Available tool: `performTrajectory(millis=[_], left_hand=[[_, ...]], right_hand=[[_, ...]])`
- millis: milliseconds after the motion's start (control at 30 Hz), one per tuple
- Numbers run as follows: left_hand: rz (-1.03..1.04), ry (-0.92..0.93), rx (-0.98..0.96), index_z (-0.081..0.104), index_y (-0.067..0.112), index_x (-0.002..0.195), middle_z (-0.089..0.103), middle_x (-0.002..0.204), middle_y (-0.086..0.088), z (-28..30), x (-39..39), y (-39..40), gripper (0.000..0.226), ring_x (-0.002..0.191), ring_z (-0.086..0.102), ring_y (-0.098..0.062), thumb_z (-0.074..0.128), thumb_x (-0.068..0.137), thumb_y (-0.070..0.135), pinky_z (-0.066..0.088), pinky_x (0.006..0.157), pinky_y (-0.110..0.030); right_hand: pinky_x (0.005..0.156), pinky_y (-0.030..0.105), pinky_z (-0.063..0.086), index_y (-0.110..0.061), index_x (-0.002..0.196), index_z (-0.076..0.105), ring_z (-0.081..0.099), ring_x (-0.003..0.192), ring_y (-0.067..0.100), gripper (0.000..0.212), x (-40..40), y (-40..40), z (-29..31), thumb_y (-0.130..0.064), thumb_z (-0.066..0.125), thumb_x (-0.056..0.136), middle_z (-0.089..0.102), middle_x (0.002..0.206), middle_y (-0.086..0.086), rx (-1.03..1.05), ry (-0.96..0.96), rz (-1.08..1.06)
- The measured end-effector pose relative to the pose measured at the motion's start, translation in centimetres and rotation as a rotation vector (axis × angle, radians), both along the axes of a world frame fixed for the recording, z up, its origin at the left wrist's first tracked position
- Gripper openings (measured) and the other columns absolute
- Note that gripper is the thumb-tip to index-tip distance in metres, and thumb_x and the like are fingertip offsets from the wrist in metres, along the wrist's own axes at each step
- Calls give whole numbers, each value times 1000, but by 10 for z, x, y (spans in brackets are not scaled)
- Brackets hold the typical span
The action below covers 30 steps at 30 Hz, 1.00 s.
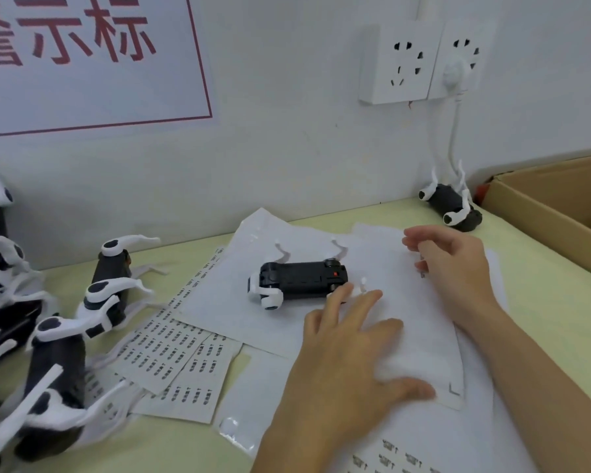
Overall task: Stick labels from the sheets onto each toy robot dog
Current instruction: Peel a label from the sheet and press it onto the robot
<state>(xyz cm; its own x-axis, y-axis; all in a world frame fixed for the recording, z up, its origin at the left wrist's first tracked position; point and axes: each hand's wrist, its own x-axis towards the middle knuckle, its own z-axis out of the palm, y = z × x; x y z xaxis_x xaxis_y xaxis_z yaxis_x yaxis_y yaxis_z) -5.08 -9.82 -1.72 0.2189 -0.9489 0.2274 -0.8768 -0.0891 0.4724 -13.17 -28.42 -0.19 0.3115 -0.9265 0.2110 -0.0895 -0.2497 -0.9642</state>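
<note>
Left hand (pixel 348 353) is lying flat, fingers spread on the paper (pixel 423 336), fingertips touching the toy dog (pixel 299 279). Right hand (pixel 454 268) is hovering, fingers loosely curled; whether it's pinching a label, I can't tell.

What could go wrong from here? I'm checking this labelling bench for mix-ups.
1. The left hand lies flat on loose white sheets with the toy dog lying on them; sliding a sheet could drag the dog.
2. The right hand's fingers seem to pinch something small, perhaps a label; it might curl or stick wrongly.
3. Label sheets lie partly under the dogs piled at left, so pulling one could topple them.
</note>
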Motion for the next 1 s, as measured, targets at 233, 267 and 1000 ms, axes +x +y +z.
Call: performTrajectory(millis=[233, 267, 1000], left_hand=[[80, 61, -81, 65, 36, 117, 46, 137, 26, 0, 6, 0, 68, 144, 7, 6, 50, 72, 84, 10, 111, -21], [91, 91, -103, 66, 36, 115, 48, 134, 27, 0, 6, 0, 73, 143, 7, 10, 46, 68, 88, 10, 111, -19], [290, -281, -30, 72, 54, 90, 71, 113, 3, 10, 0, -1, 18, 119, 64, -27, 62, 75, 56, 50, 71, -34]], right_hand=[[77, 25, 53, -22, 94, 75, 67, 95, 8, 31, -1, -2, 0, -5, 49, 92, 73, 100, -3, 85, -182, -88], [78, 27, 52, -19, 93, 74, 68, 97, 13, 31, -2, -3, 2, -4, 47, 92, 72, 99, 1, 142, -261, -96], [89, 38, 43, -9, 123, 48, 49, 119, 33, 60, 12, 26, 27, -56, 61, 89, 58, 121, 12, -76, 988, -80]])
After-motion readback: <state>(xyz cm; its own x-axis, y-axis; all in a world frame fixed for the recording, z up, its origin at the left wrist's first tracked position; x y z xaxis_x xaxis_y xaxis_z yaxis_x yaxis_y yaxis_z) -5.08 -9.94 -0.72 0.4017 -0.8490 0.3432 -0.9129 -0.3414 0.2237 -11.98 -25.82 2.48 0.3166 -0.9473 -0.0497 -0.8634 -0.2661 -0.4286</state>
